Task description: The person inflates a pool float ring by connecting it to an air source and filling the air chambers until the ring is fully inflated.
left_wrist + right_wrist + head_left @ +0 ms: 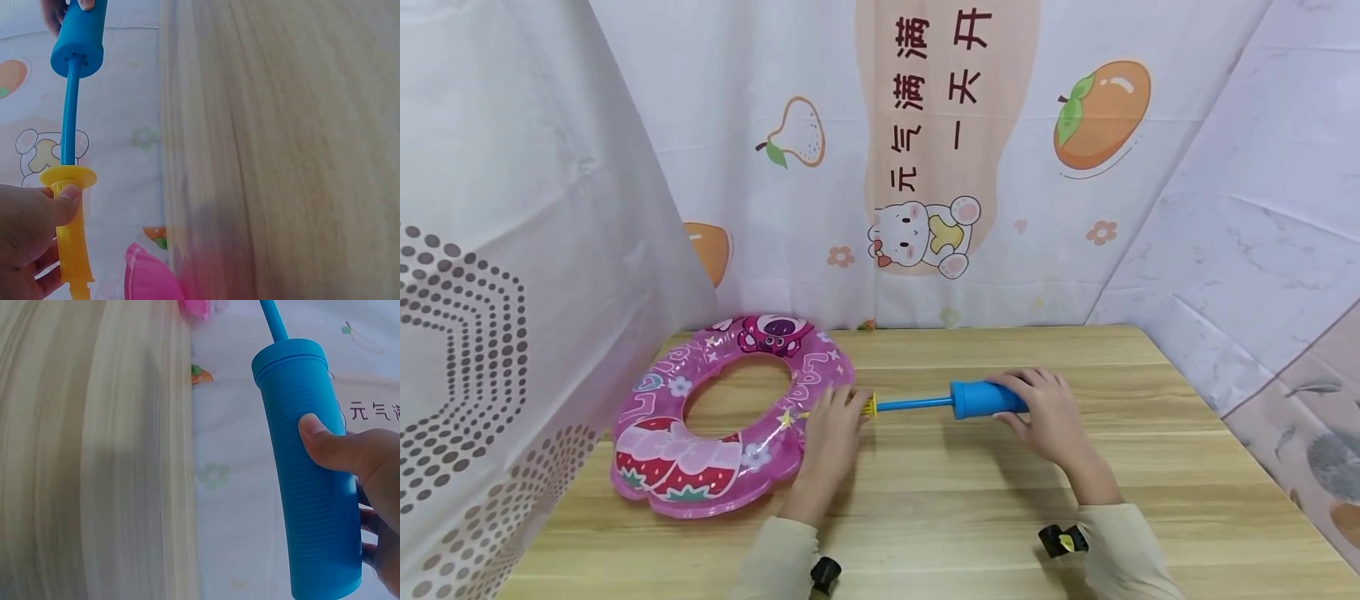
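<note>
- Left hand (835, 423) grips the yellow pump handle (72, 244), plain only from the left wrist.
- Right hand (1047, 414) holds the blue barrel (309, 475), right; its ribbing shows from the right wrist alone.
- Pink ring (685, 467): left on the surface (940, 500).

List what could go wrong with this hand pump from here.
The thin blue rod between blue barrel and yellow handle might bend under a crooked push. The right hand could lose grip of the barrel, which looks raised above the table. The left hand, close to the pink swim ring, may bump it.
</note>
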Tool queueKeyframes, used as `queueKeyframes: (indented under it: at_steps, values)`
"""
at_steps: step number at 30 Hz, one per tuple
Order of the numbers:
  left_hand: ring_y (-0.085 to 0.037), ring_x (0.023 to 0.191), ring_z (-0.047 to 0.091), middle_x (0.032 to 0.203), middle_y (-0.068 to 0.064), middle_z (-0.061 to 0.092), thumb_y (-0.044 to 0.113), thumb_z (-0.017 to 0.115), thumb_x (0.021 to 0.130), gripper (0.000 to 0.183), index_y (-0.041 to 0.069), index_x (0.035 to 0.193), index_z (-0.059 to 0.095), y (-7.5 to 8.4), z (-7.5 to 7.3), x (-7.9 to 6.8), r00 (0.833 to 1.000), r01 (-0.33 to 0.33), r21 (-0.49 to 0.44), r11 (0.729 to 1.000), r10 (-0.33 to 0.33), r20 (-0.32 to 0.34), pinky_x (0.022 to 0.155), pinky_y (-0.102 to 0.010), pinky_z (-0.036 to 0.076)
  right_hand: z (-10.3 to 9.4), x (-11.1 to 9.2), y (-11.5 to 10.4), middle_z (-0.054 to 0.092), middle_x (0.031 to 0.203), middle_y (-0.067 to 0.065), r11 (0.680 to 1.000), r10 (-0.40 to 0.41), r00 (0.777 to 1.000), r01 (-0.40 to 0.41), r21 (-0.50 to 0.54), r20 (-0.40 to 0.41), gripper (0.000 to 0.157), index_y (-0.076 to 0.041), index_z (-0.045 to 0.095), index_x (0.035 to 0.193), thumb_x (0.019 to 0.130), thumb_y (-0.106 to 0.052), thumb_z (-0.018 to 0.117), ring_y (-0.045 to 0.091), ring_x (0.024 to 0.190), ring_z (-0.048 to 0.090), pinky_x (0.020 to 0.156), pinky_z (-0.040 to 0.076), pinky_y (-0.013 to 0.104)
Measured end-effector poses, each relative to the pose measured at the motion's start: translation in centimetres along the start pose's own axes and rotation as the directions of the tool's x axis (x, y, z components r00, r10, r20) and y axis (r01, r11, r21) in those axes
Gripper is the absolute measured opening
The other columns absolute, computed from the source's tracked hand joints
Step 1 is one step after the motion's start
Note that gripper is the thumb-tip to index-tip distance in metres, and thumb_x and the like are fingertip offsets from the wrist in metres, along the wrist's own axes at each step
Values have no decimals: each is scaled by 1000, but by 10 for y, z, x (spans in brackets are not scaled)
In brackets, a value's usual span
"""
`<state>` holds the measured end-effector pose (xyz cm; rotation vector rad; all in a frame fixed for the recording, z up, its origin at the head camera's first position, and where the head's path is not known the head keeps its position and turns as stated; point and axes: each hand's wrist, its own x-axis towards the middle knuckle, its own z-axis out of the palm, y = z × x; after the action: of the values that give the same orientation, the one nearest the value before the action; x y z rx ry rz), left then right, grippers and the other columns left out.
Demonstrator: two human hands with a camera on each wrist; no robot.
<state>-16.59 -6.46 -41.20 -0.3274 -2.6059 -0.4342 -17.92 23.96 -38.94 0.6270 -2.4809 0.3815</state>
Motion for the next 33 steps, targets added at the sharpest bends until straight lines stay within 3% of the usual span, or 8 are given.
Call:
queueKeyframes:
  at_steps: [16,33]
  values:
    - [-24,97,59,106,-7,67,19,73,84,36,16,119,67,-5,-2,-4,1000,-5,-4,1000,5,6,86,-38,52,-6,-6,16,70,110,15,1000,-11,1000,11,13,-28,55,-15,69,117,66,-15,89,38,104,61,88,48,59]
    - [-26,103,59,108,-8,66,18,74,84,35,14,118,67,-5,-3,-5,999,16,-1,1000,-16,49,92,-42,51,-1,-4,6,70,110,13,1000,-28,1000,28,-2,-8,54,-15,71,118,67,-19,89,36,105,62,92,48,58]
